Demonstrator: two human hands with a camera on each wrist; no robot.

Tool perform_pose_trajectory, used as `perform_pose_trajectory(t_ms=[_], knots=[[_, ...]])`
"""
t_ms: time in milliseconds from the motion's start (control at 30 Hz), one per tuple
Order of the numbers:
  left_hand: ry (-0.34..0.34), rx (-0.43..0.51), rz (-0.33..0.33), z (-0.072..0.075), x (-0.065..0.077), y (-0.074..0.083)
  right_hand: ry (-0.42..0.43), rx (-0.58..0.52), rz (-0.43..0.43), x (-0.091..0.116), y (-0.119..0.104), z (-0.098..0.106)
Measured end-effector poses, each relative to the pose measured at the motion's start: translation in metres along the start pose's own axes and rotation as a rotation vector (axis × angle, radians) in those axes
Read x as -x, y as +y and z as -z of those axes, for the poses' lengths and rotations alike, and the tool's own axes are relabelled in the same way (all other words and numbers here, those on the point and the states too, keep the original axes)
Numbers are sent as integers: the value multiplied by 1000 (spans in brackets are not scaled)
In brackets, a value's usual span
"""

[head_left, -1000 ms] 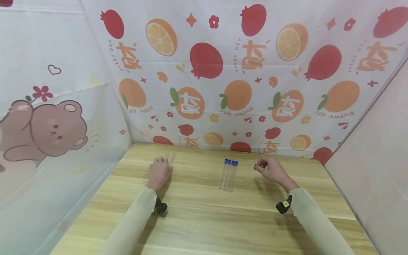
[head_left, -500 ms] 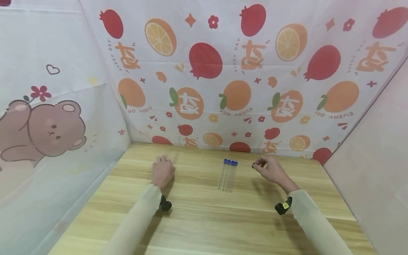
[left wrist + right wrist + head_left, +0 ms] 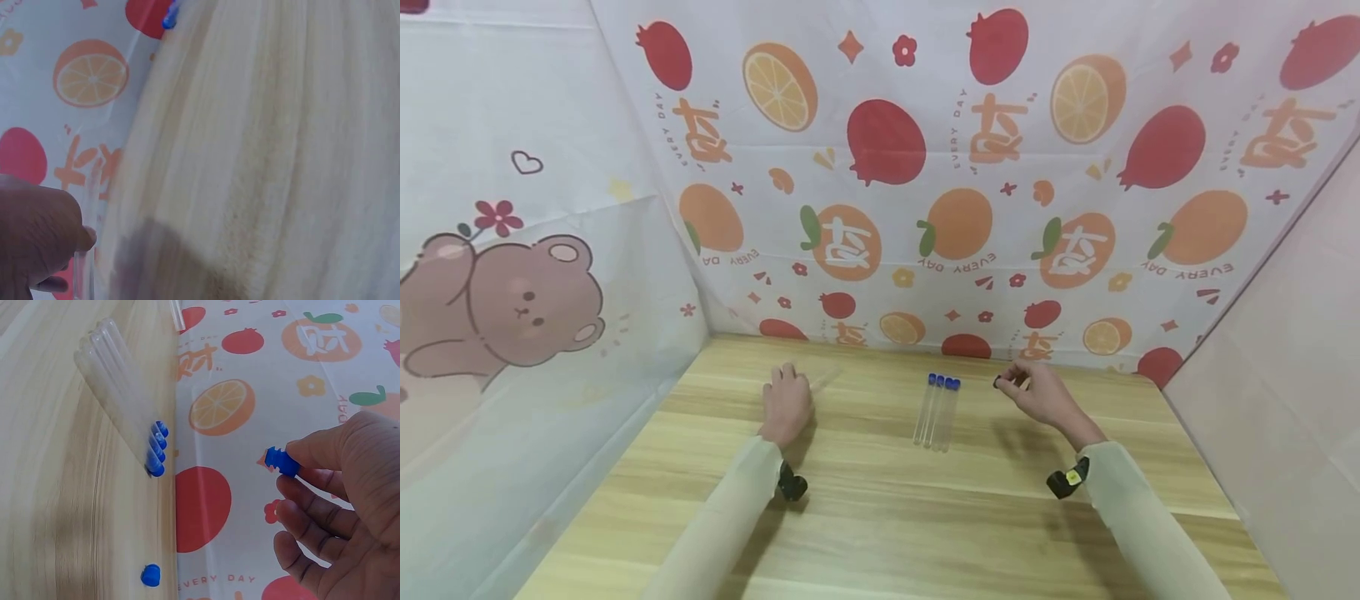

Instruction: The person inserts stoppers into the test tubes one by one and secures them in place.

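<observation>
My left hand [image 3: 787, 404], toward the left of the table in the head view, grips a clear test tube [image 3: 91, 194] that shows no stopper at its visible end. That tube slants up and to the right past the fingers in the head view. On the right, my right hand [image 3: 1036, 396] pinches a blue stopper [image 3: 282, 462] between thumb and fingertips, its ridged end pointing away from the palm. Between the hands lie several clear test tubes [image 3: 934, 421] side by side, blue stoppers [image 3: 157, 450] in their ends.
One loose blue stopper [image 3: 150, 575] sits on the wooden table [image 3: 880, 517] near its back edge. Behind the table hangs a fruit-printed cloth [image 3: 955, 283]. A bear-printed cloth [image 3: 535, 308] stands at the left, a pale wall [image 3: 1292, 350] at the right.
My left hand has moved a little to the right, and its test tube now leans further rightward. The right hand has stayed nearly in place, with the stopper slightly higher.
</observation>
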State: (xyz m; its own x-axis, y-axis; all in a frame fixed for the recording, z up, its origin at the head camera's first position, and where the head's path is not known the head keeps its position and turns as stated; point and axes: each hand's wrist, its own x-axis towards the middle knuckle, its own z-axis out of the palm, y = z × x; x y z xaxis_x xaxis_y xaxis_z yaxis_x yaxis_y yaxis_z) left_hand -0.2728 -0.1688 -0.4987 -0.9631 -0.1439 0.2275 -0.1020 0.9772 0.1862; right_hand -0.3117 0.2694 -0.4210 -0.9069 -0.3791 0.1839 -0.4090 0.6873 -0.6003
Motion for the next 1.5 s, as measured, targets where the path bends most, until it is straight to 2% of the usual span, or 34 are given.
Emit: perform_pose_trajectory(t_ms=[300, 533, 833, 967, 1233, 1500], knots=[[98, 78, -30, 13, 12, 16, 7, -28, 21, -2, -4, 2], [125, 164, -38, 27, 20, 32, 35, -40, 80, -8, -11, 4], [195, 217, -107, 34, 25, 49, 53, -33, 39, -16, -20, 3], [204, 257, -147, 39, 28, 57, 68, -56, 26, -21, -25, 3], [208, 251, -196, 47, 35, 68, 84, -57, 42, -26, -40, 5], [254, 274, -230, 54, 46, 80, 114, -84, 82, -29, -55, 2]])
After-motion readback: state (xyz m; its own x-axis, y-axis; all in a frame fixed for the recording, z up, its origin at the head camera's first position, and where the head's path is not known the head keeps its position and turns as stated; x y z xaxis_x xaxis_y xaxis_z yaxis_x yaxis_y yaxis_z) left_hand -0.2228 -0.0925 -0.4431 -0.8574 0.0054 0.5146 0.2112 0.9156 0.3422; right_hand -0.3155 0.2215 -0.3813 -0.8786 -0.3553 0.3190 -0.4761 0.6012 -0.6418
